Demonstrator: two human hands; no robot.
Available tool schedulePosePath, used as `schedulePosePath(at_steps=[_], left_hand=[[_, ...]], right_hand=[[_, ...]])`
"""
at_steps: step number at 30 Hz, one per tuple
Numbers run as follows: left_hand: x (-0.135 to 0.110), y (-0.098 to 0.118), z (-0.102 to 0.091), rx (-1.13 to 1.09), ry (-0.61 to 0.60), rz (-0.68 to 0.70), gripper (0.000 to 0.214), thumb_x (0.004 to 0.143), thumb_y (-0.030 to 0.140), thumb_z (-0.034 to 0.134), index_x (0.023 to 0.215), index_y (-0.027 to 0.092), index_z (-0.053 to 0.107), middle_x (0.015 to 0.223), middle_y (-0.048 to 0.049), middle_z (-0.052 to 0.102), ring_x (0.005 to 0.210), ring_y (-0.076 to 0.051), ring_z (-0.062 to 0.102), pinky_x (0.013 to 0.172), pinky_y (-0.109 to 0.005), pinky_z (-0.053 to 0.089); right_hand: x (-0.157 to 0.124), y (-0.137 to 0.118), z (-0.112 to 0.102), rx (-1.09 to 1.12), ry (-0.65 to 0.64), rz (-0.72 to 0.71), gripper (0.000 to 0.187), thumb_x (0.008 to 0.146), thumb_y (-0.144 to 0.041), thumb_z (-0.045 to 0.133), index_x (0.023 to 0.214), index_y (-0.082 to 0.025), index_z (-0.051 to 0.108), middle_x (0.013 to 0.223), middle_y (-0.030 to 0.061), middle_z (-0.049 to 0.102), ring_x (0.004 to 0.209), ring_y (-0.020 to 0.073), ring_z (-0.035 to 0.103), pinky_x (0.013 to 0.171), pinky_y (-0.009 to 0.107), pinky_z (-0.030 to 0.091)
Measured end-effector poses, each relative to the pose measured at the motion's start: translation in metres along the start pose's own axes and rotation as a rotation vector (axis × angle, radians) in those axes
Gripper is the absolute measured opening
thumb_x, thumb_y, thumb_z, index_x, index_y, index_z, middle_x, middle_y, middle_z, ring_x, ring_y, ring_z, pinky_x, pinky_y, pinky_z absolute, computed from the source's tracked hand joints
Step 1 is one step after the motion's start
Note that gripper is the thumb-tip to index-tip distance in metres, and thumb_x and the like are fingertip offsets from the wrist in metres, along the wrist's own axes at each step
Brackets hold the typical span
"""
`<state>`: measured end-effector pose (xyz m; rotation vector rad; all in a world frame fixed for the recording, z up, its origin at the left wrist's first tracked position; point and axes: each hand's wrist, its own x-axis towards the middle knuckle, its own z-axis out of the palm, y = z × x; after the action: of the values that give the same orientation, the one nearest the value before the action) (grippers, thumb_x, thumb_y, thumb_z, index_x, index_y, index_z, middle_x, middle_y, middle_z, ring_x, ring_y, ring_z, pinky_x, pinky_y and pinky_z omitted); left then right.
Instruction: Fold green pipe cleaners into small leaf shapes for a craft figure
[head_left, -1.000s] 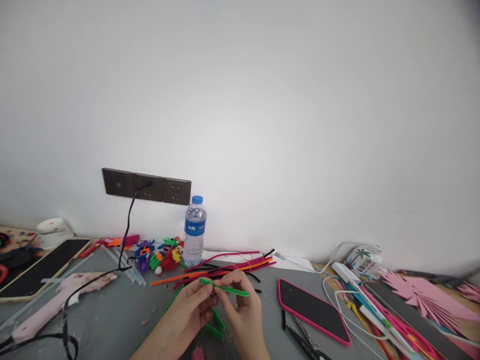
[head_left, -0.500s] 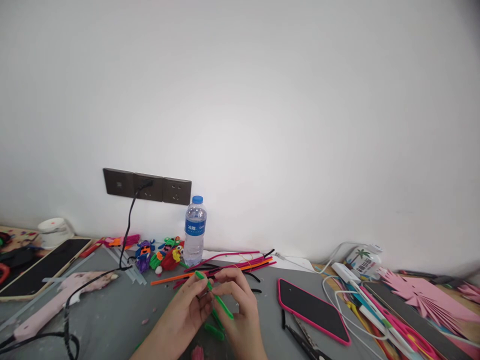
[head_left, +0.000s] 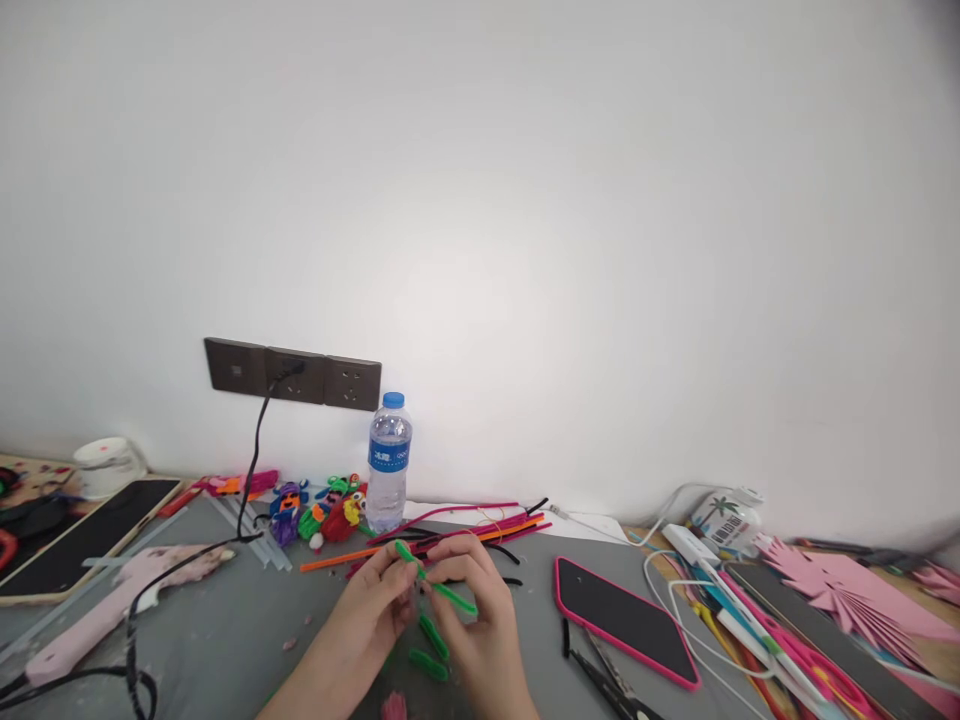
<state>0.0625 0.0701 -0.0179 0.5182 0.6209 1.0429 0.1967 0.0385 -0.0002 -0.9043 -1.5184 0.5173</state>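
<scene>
Between my fingertips is a green pipe cleaner [head_left: 456, 599], pinched by both hands above the grey mat [head_left: 330, 640]. My left hand [head_left: 379, 610] closes on its upper left part, where a short green end pokes out past the thumb. My right hand [head_left: 480, 615] grips it by thumb and forefinger, and a straight length sticks out to the right across the fingers. Below the hands, short green pipe cleaner pieces [head_left: 428, 665] show; whether the upper one is joined to the held piece I cannot tell. A small pink tuft [head_left: 394, 706] lies at the bottom edge.
Behind my hands lie loose pipe cleaners [head_left: 337, 560], a water bottle [head_left: 388, 465] and small pipe cleaner figures [head_left: 286, 510]. A pink glue gun [head_left: 105, 610] with its black cord is left. At right are a phone [head_left: 626, 622], black scissors [head_left: 604, 685] and white cables [head_left: 675, 600].
The held pipe cleaner has turned slightly, its right end now lying flatter and further right. My fingers have shifted a little around it, and both hands keep their pinch.
</scene>
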Motion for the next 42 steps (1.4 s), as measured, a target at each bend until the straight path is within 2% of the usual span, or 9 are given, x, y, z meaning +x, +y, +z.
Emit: schedulePosePath(at_steps=[6, 12, 15, 19, 24, 30, 33, 38, 42], left_hand=[[-0.006, 0.009, 0.004, 0.202, 0.022, 0.083, 0.045, 0.058, 0.031, 0.088, 0.086, 0.020, 0.055, 0.061, 0.0081, 0.053, 0.058, -0.009, 0.046, 0.056, -0.019, 0.033], [-0.009, 0.018, 0.007, 0.354, -0.036, 0.066, 0.048, 0.058, 0.037, 0.087, 0.076, 0.020, 0.045, 0.057, 0.0098, 0.048, 0.057, -0.008, 0.041, 0.058, -0.018, 0.030], [-0.008, 0.019, 0.007, 0.407, -0.109, 0.043, 0.052, 0.058, 0.038, 0.087, 0.071, 0.021, 0.039, 0.055, 0.0109, 0.044, 0.054, -0.007, 0.035, 0.055, -0.018, 0.027], [-0.007, 0.014, 0.004, 0.460, -0.200, -0.004, 0.057, 0.056, 0.040, 0.086, 0.070, 0.022, 0.034, 0.056, 0.0097, 0.048, 0.054, -0.007, 0.036, 0.055, -0.018, 0.026], [-0.009, 0.016, 0.003, 0.576, -0.227, -0.077, 0.059, 0.056, 0.037, 0.084, 0.070, 0.023, 0.029, 0.058, 0.0102, 0.049, 0.052, -0.007, 0.034, 0.052, -0.019, 0.022], [-0.018, 0.026, 0.010, 0.708, -0.112, -0.078, 0.040, 0.063, 0.024, 0.074, 0.069, 0.022, 0.034, 0.059, 0.0106, 0.037, 0.059, -0.009, 0.031, 0.055, -0.019, 0.025], [-0.018, 0.023, 0.006, 0.672, -0.144, -0.116, 0.038, 0.063, 0.023, 0.074, 0.070, 0.022, 0.036, 0.061, 0.0100, 0.037, 0.060, -0.009, 0.030, 0.056, -0.019, 0.026], [-0.014, 0.017, 0.003, 0.639, -0.196, -0.118, 0.046, 0.060, 0.028, 0.080, 0.068, 0.022, 0.035, 0.056, 0.0116, 0.037, 0.054, -0.008, 0.026, 0.052, -0.019, 0.021], [-0.015, 0.020, 0.010, 0.634, -0.140, -0.072, 0.048, 0.059, 0.039, 0.082, 0.066, 0.022, 0.037, 0.056, 0.0106, 0.038, 0.051, -0.008, 0.026, 0.048, -0.019, 0.020]], right_hand=[[0.006, 0.004, -0.007, 0.225, -0.041, 0.152, 0.008, 0.086, -0.025, 0.061, 0.080, -0.020, 0.063, 0.087, 0.0069, 0.060, 0.088, 0.0224, 0.058, 0.076, 0.033, 0.046], [0.007, 0.010, -0.014, 0.387, -0.157, 0.228, 0.012, 0.086, -0.030, 0.063, 0.079, -0.020, 0.065, 0.087, 0.0066, 0.060, 0.086, 0.0211, 0.056, 0.076, 0.032, 0.044], [0.008, 0.012, -0.017, 0.431, -0.202, 0.258, 0.011, 0.085, -0.029, 0.065, 0.079, -0.021, 0.067, 0.087, 0.0063, 0.060, 0.086, 0.0207, 0.056, 0.077, 0.033, 0.043], [0.010, 0.011, -0.023, 0.526, -0.304, 0.366, 0.011, 0.080, -0.030, 0.070, 0.079, -0.020, 0.068, 0.090, 0.0057, 0.059, 0.087, 0.0198, 0.055, 0.077, 0.032, 0.042], [0.011, 0.006, -0.028, 0.632, -0.417, 0.557, 0.018, 0.073, -0.033, 0.077, 0.076, -0.018, 0.067, 0.074, 0.0006, 0.057, 0.070, 0.0144, 0.051, 0.065, 0.026, 0.039], [0.009, 0.009, -0.023, 0.609, -0.380, 0.622, 0.020, 0.073, -0.034, 0.077, 0.074, -0.015, 0.070, 0.072, 0.0016, 0.062, 0.069, 0.0130, 0.052, 0.067, 0.024, 0.039], [0.008, 0.011, -0.020, 0.688, -0.386, 0.645, 0.019, 0.071, -0.032, 0.079, 0.072, -0.014, 0.071, 0.072, 0.0021, 0.064, 0.069, 0.0134, 0.055, 0.069, 0.025, 0.040], [0.007, 0.011, -0.020, 0.764, -0.390, 0.689, 0.020, 0.064, -0.027, 0.083, 0.069, -0.014, 0.070, 0.070, 0.0029, 0.067, 0.066, 0.0139, 0.057, 0.064, 0.025, 0.041], [0.007, 0.014, -0.017, 0.762, -0.260, 0.715, 0.022, 0.060, -0.026, 0.086, 0.066, -0.014, 0.069, 0.066, 0.0001, 0.065, 0.062, 0.0113, 0.054, 0.061, 0.023, 0.039]])
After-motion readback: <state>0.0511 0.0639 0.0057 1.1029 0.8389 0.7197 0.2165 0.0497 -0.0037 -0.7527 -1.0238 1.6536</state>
